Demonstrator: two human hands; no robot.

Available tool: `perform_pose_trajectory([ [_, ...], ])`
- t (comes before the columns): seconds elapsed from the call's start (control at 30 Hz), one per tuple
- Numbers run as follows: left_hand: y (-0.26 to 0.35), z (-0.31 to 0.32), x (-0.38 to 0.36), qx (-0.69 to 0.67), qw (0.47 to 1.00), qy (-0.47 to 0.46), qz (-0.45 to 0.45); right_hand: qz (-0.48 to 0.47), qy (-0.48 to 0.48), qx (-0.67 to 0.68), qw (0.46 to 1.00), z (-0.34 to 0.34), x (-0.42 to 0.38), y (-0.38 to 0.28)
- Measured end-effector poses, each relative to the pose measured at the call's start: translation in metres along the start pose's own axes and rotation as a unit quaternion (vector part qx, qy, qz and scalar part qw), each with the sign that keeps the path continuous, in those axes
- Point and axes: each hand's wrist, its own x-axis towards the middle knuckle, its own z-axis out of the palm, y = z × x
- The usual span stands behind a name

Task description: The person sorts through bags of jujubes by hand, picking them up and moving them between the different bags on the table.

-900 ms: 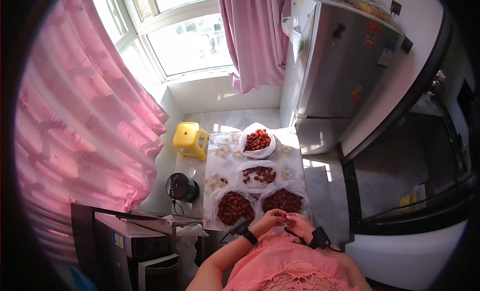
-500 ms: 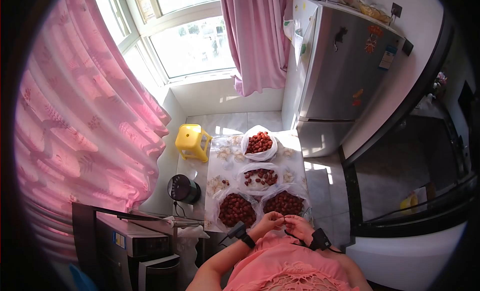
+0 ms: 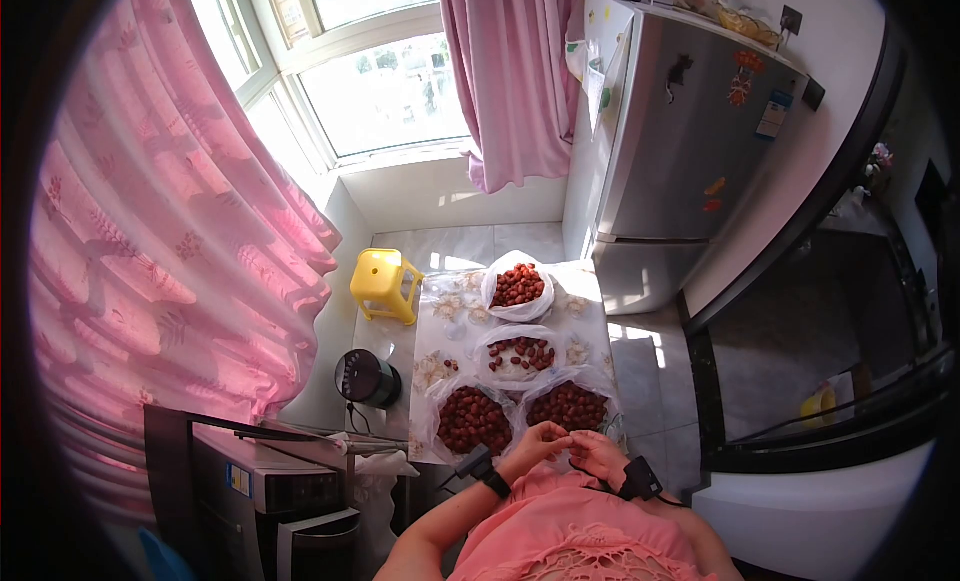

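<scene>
A view from above looks down on a narrow table [image 3: 452,326] with a pale floral cloth, set in a sunlit room. The person's left hand [image 3: 537,443] and right hand [image 3: 597,451] meet at the table's near edge, fingertips pinched together around something small, probably one of the red fruits, though it is too small to tell. Just beyond the hands sit two open bags of red fruit, the near left bag [image 3: 470,419] and the near right bag [image 3: 567,405]. Farther along stand a half-filled bowl [image 3: 519,354] and a full far bag [image 3: 518,284]. A few loose pieces [image 3: 440,365] lie at the table's left side. A yellow stool [image 3: 383,282] and a black fan [image 3: 366,378] stand on the tiled floor (left of the table). Pink curtains [image 3: 170,251] frame a bright window [image 3: 385,81], and a silver refrigerator [image 3: 680,146] stands at right.
</scene>
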Motion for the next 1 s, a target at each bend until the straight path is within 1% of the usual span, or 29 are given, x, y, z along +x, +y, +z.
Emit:
perform_pose_trajectory([
  [0.07,0.003,0.001,-0.002,0.012,1.000,0.002,0.014,0.001,-0.003,-0.002,1.000,-0.003,0.002,0.001],
  [0.37,0.007,0.000,-0.003,0.034,0.999,0.008,0.013,0.010,-0.005,0.011,1.000,-0.002,0.001,0.001],
  [0.5,0.005,0.000,-0.001,0.007,1.000,0.017,0.003,0.007,-0.007,-0.005,1.000,0.002,-0.001,-0.001],
  [0.7,0.004,0.000,-0.004,0.008,0.999,0.008,0.043,0.009,0.003,0.011,1.000,0.003,-0.002,-0.001],
  [0.77,0.004,0.002,-0.003,-0.002,0.997,0.016,0.078,0.017,0.002,0.014,1.000,0.002,-0.002,-0.001],
  [0.87,-0.003,0.002,0.001,0.023,0.995,0.030,0.095,0.013,0.002,0.019,1.000,0.002,-0.003,-0.001],
  [1.0,0.011,0.007,-0.006,0.035,0.996,0.048,0.069,0.005,-0.004,0.025,1.000,-0.003,-0.001,0.000],
])
